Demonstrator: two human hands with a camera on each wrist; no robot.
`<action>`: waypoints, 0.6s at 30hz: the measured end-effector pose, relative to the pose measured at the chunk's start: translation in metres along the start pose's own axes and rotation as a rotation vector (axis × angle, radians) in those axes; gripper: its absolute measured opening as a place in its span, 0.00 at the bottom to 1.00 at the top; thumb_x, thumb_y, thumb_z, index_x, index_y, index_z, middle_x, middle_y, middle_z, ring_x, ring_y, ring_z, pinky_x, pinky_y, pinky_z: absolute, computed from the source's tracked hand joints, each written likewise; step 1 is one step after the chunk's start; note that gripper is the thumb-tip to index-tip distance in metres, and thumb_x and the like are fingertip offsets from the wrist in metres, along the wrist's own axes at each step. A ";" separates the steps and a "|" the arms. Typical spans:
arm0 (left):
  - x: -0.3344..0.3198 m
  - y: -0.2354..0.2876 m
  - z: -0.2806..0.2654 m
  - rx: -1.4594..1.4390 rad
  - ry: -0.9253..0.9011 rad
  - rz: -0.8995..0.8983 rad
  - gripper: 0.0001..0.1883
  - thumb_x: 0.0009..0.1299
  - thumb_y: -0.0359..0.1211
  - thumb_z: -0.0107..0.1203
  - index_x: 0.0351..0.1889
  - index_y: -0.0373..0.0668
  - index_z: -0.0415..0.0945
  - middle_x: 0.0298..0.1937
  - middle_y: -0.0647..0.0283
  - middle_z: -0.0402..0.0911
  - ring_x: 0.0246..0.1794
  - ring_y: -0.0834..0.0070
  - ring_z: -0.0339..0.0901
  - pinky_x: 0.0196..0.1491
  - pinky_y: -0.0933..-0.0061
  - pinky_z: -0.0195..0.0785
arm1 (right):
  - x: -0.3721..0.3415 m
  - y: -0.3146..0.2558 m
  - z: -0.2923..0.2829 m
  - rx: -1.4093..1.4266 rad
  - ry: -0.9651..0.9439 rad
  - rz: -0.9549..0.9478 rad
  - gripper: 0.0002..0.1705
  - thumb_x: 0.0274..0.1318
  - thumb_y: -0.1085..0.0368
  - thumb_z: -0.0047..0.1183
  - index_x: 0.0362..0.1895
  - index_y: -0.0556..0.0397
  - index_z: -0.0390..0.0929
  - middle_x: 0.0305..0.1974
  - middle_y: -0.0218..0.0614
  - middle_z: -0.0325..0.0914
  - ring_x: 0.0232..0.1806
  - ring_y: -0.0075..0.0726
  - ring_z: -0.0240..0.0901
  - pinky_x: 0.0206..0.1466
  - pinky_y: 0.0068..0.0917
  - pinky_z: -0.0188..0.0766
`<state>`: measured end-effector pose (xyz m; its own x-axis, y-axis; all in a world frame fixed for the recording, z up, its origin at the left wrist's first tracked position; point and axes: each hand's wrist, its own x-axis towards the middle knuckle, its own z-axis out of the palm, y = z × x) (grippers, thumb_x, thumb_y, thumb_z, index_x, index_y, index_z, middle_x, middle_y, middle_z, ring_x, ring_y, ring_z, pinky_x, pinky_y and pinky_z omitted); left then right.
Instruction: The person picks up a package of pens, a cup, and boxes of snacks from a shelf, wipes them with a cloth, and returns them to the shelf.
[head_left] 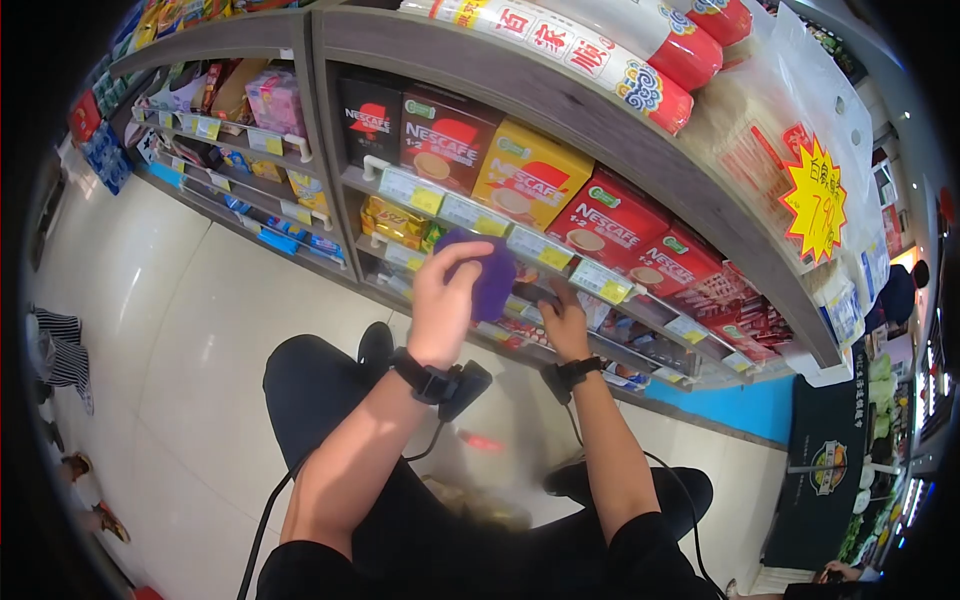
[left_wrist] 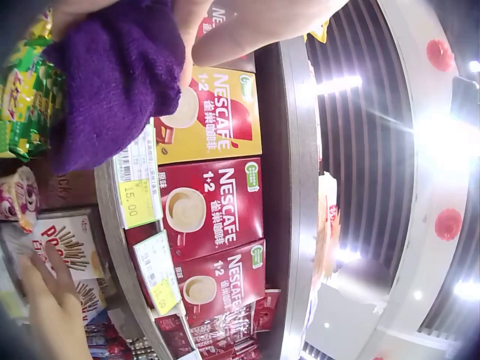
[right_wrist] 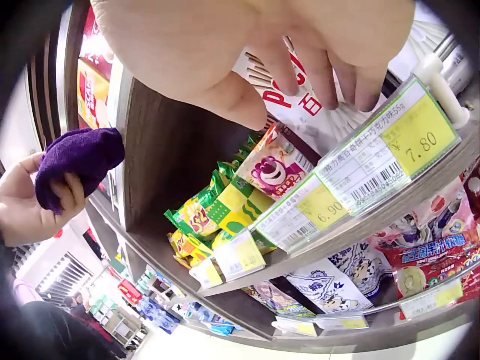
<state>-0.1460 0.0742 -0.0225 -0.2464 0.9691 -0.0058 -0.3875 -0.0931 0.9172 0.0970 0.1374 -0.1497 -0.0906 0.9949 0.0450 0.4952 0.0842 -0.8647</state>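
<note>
A folded purple cloth point(head_left: 495, 282) is gripped in my left hand point(head_left: 440, 305), held in front of the shelf edge. In the right wrist view, the fingers of that left hand point(right_wrist: 19, 199) bend round the cloth point(right_wrist: 79, 161). My right hand point(head_left: 567, 325) reaches into a lower shelf, fingers extended. Its fingertips lie at a white Pocky box point(left_wrist: 71, 232) in the left wrist view. From the right wrist, the fingers overlap the Pocky box point(right_wrist: 309, 105), partly hiding it. Beside it stand a pink package with a bear face point(right_wrist: 274, 174) and green-yellow snack bags point(right_wrist: 236, 210).
Nescafe boxes, including a yellow one point(head_left: 530, 175) and a red one point(head_left: 610, 218), line the shelf above. Price tags point(right_wrist: 386, 154) run along the shelf edge, with a white rail bracket point(right_wrist: 442, 82) sticking out. Bagged sweets point(right_wrist: 330, 289) fill the shelf below. Long packages point(head_left: 570, 45) lie on top.
</note>
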 end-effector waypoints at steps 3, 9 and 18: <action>0.000 -0.004 0.002 0.039 -0.096 0.005 0.14 0.70 0.23 0.48 0.48 0.35 0.82 0.47 0.63 0.82 0.48 0.77 0.79 0.54 0.77 0.70 | -0.014 -0.007 -0.007 0.323 -0.068 0.065 0.32 0.64 0.64 0.56 0.70 0.58 0.64 0.64 0.48 0.71 0.66 0.43 0.70 0.69 0.40 0.66; -0.029 -0.016 0.033 0.268 -0.684 0.133 0.16 0.65 0.25 0.57 0.52 0.43 0.82 0.69 0.59 0.67 0.68 0.67 0.65 0.63 0.69 0.66 | -0.099 -0.114 -0.037 1.313 -0.298 0.319 0.29 0.64 0.64 0.56 0.67 0.53 0.64 0.54 0.44 0.79 0.52 0.43 0.81 0.48 0.36 0.82; -0.062 -0.119 0.039 0.911 -0.992 0.070 0.18 0.60 0.31 0.61 0.50 0.42 0.79 0.46 0.57 0.83 0.44 0.65 0.80 0.47 0.63 0.73 | -0.168 -0.100 -0.150 1.005 -0.040 0.200 0.28 0.60 0.68 0.54 0.64 0.60 0.64 0.50 0.50 0.77 0.43 0.51 0.83 0.30 0.33 0.80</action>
<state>-0.0498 0.0341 -0.1156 0.6505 0.7594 -0.0154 0.4182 -0.3412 0.8418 0.1924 -0.0301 0.0043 -0.1241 0.9813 -0.1472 -0.4468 -0.1877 -0.8747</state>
